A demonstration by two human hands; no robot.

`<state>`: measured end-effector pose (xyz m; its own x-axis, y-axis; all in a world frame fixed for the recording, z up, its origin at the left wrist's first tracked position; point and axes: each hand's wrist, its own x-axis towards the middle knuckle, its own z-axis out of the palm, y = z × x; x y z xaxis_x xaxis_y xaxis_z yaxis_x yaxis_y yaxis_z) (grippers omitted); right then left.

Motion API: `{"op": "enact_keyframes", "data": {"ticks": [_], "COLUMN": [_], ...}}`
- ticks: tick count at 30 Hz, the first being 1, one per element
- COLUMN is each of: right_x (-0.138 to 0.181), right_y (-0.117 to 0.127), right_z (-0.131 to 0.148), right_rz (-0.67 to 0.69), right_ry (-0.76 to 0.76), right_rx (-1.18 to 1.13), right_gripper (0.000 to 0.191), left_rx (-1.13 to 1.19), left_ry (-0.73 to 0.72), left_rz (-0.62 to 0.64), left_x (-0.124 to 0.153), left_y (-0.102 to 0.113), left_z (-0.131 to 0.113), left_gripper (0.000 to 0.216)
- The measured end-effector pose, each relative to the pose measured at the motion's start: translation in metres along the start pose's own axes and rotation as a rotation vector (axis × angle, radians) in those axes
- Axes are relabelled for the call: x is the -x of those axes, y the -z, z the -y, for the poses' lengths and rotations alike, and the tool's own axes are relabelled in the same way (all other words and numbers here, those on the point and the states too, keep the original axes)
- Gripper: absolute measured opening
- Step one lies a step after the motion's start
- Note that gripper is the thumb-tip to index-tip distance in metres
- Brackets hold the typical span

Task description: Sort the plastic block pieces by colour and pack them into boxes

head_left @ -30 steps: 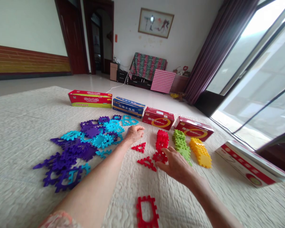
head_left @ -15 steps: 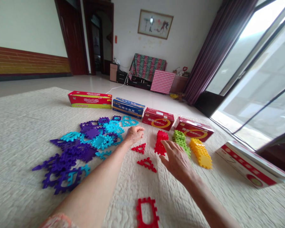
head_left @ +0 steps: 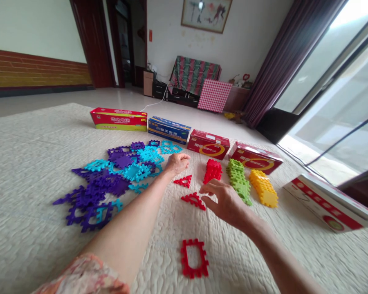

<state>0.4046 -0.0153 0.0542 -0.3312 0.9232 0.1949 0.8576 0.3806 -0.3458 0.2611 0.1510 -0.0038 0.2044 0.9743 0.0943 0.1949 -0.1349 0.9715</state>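
My left hand [head_left: 178,164] rests on the quilted mat with its fingers curled in; no piece shows in it. Just below it lies a red triangular building piece [head_left: 184,181]. My right hand [head_left: 222,201] hovers with thumb and fingers apart, beside a second red triangular piece [head_left: 194,200]. Behind this hand stands a row of red building pieces [head_left: 213,169], partly covered by my fingers. Rows of green pieces [head_left: 238,179] and yellow pieces [head_left: 263,188] stand to its right. A red rectangular frame piece [head_left: 194,258] lies flat nearer to me.
A heap of purple pieces [head_left: 95,188] and light blue pieces [head_left: 136,172] spreads left of my left arm. Along the back stand a red-and-yellow box [head_left: 119,120], a blue box [head_left: 168,130] and two dark red boxes [head_left: 208,145]. A white-and-red box [head_left: 331,204] stands at right.
My right hand has moved left and towards me, from the red row to the nearer red triangle, its fingers bending. My left hand stays curled in place. The view has tilted down.
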Motion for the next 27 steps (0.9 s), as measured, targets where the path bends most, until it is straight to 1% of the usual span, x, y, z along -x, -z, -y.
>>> {"op": "enact_keyframes", "data": {"ticks": [3,6,8,11,13,16,18,20,22,24,26,27], "right_x": [0.003,0.006,0.009,0.015,0.018,0.024,0.027,0.031,0.034,0.036,0.037,0.038], "right_y": [0.004,0.008,0.009,0.008,0.004,-0.003,-0.006,-0.004,0.002,0.009,0.014,0.015], "right_z": [0.013,0.023,0.028,0.034,0.039,0.050,0.058,0.062,0.059,0.048,0.031,0.021], "right_rz": [0.216,0.396,0.472,0.496,0.468,0.410,0.379,0.332,0.267,0.154,-0.028,-0.128], "right_ry": [0.046,0.067,0.060,0.008,-0.019,-0.050,-0.065,-0.065,-0.058,-0.062,-0.079,-0.091], "right_rx": [-0.165,-0.230,-0.236,-0.225,-0.185,-0.097,-0.051,-0.048,-0.082,-0.103,-0.073,-0.036], "right_gripper": [0.016,0.016,0.016,0.021,0.023,0.018,0.019,0.020,0.016,0.010,0.007,0.006], "left_rx": [0.004,0.005,0.009,-0.024,-0.095,-0.194,-0.232,-0.271,-0.304,-0.326,-0.354,-0.376], "left_ry": [0.004,-0.002,-0.008,-0.033,-0.069,-0.108,-0.121,-0.142,-0.168,-0.188,-0.195,-0.201], "left_rz": [0.001,-0.003,-0.005,-0.005,-0.010,-0.032,-0.048,-0.055,-0.044,-0.022,0.033,0.089], "left_x": [0.000,0.000,0.000,-0.001,-0.002,-0.001,0.002,0.010,0.019,0.030,0.041,0.046], "left_y": [0.000,0.001,0.001,-0.001,-0.002,-0.002,-0.003,-0.003,-0.003,-0.002,0.002,0.004], "left_z": [0.000,0.001,0.002,0.004,0.005,0.007,0.006,0.006,0.005,0.002,-0.003,-0.007], "left_gripper": [0.027,0.028,0.028,0.028,0.029,0.030,0.029,0.028,0.027,0.027,0.025,0.026]}}
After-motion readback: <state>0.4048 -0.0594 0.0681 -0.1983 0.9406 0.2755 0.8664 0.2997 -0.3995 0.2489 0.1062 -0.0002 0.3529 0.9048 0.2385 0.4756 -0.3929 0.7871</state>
